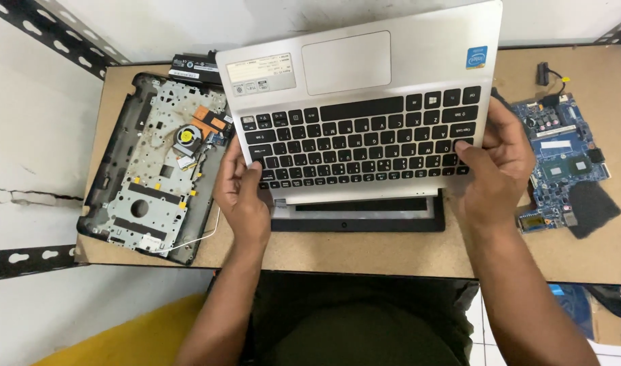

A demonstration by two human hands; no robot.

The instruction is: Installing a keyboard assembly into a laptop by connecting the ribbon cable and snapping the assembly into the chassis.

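Head view: both hands grip silver laptop keyboard deck (364,102), left hand (242,193) and right hand (497,163) at opposite ends, long axis crosswise, above brown bench (364,254).

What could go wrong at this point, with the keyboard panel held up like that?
The silver keyboard panel is held by its near corners only, left hand and right hand; it might slip onto the black screen bezel below. The bare blue circuit board lies close beside the right hand and could get knocked.
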